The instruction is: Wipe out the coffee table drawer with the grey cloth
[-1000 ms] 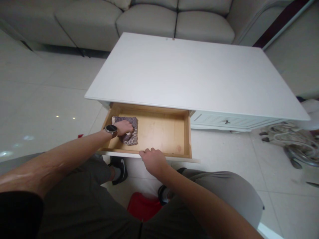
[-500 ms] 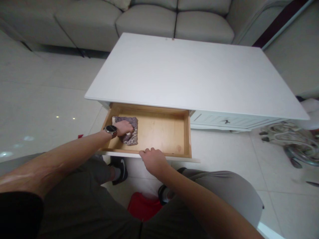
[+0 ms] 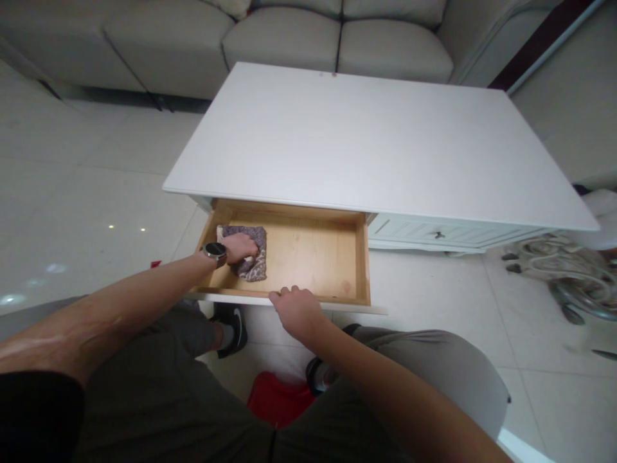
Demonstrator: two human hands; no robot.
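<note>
- Sofa [image 3: 284, 38]: grey, cushioned, spans the top of the view, beyond the far edge of the table.
- Table [image 3: 376, 141]: white, low, rectangular, standing on a pale tiled floor [image 3: 72, 193]. A second drawer front with a small dark knob [image 3: 438, 235] sits closed on the right half.
- Drawer [image 3: 313, 254]: light wood inside, pulled out from the left half of the table toward the person. Its white front edge lies nearest the person's knees.
- Left arm: extended forward from the lower left, forearm bare, a watch [image 3: 214, 250] on the wrist, reaching over the drawer's left wall.
- Right arm: bent, coming in from the lower right across the lap.
- Left hand [image 3: 241, 247]: inside the drawer, palm down, fingers curled and pressed on a cloth [image 3: 253, 263]. Closed over the cloth.
- Right hand [image 3: 296, 310]: on the drawer's front edge, knuckles up, fingers bent over the rim. Closed on the edge.
- Cloth: dark, patterned, crumpled, lying on the drawer floor in the left rear corner, partly covered by the left hand.
- Shoe [image 3: 234, 328]: dark, on the floor below the drawer.
</note>
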